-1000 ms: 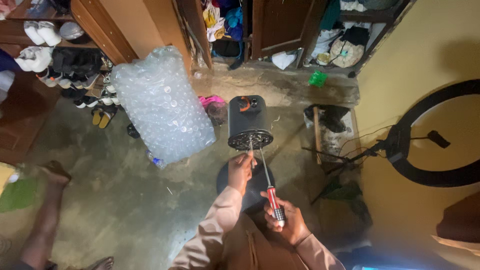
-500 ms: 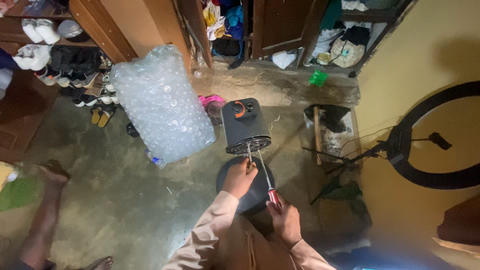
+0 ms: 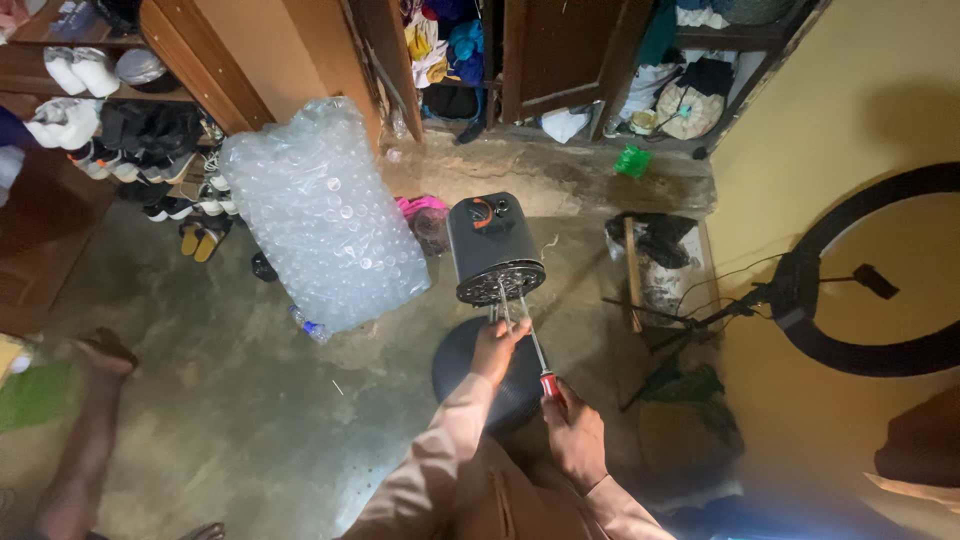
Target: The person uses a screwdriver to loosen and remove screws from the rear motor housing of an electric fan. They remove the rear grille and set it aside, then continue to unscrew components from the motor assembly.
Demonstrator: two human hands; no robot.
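A black drum-shaped motor housing (image 3: pixel 490 240) with an orange knob on top stands over a round dark base (image 3: pixel 455 365); its perforated face tilts toward me. My left hand (image 3: pixel 497 345) reaches up beneath that face and pinches a thin metal rod there. My right hand (image 3: pixel 572 435) grips the red handle of a long screwdriver (image 3: pixel 530 340), whose shaft slants up to the housing's lower rim.
A big bag of clear plastic bottles (image 3: pixel 320 215) stands to the left. Shoes (image 3: pixel 150 150) line a shelf far left. Another person's bare leg (image 3: pixel 90 440) lies at the lower left. A ring light on a stand (image 3: pixel 860 280) and a small wooden stool (image 3: pixel 660 260) are to the right.
The view has shifted a little and the housing sits slightly lower in frame. My right hand has slid down and back on the screwdriver. My left hand stays at the housing's face.
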